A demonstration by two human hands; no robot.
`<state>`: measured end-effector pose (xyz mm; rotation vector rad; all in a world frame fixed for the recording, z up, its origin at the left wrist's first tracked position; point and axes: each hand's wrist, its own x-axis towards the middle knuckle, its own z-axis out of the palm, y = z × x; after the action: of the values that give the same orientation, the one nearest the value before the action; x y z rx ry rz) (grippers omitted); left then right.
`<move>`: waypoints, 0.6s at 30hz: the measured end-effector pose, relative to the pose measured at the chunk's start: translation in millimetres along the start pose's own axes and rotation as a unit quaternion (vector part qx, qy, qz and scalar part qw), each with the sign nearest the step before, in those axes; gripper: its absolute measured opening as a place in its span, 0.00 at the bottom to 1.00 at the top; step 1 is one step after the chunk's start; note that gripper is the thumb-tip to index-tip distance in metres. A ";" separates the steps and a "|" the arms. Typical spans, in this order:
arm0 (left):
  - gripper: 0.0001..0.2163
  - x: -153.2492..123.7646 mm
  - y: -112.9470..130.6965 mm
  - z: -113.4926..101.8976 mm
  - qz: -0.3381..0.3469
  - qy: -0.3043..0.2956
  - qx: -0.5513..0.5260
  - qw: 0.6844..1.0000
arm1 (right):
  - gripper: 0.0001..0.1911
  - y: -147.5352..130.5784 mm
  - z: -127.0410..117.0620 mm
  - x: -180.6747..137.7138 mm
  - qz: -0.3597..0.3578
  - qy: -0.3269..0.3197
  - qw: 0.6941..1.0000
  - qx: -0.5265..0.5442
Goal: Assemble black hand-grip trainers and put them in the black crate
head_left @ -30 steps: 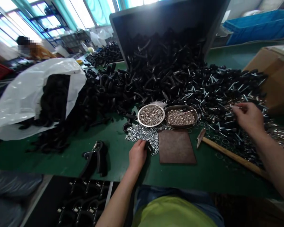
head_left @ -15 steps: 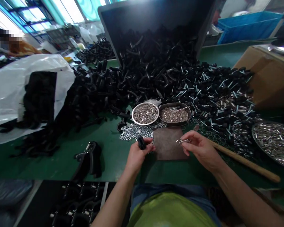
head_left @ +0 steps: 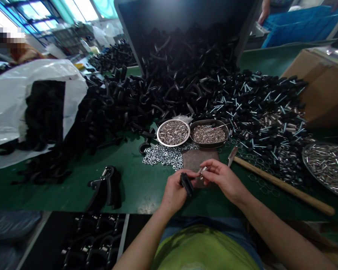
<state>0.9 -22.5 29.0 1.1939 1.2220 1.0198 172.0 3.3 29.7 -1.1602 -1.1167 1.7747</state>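
My left hand [head_left: 176, 189] is closed on a black plastic part [head_left: 187, 183], which tilts down toward me. In the fingertips of my right hand [head_left: 221, 178] is a small metal spring [head_left: 204, 170], held close to the left fingers. Both hands are over the brown square plate [head_left: 193, 159] on the bench. Behind them stand a round dish of metal pins [head_left: 173, 133] and an oval tin of small metal pieces [head_left: 208, 135]. Loose nuts [head_left: 163, 155] lie in front of the dish. A hammer [head_left: 281, 183] rests to the right of my right hand.
A black clamp-like assembly [head_left: 105, 187] stands on the left, with more in a tray [head_left: 94, 240] below the edge. Heaped black parts [head_left: 169, 90] and screws with black heads [head_left: 242, 101] fill the back. A cardboard box [head_left: 321, 86] is at right; another person's hand [head_left: 263, 15] shows beyond.
My two hands have come together over the plate. The black part has turned and moved right with my left hand, while the spring has moved left with my right hand.
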 end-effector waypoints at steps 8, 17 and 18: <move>0.10 -3.1 -20.3 30.3 -0.291 -0.027 -0.317 0.902 | 0.10 -16.8 -4.8 -9.5 -0.107 0.071 0.972 -0.194; 0.09 2.0 -13.7 44.8 -0.265 -0.064 -0.324 0.906 | 0.08 -20.7 6.5 -18.4 -0.218 0.061 0.897 -0.380; 0.09 1.6 -12.7 44.8 -0.256 -0.073 -0.289 0.920 | 0.08 -19.3 6.7 -17.8 -0.220 0.062 0.890 -0.395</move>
<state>44.9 -27.3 14.6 0.4406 0.9432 0.7910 173.7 -7.6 54.5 -1.2908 -1.9283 0.8782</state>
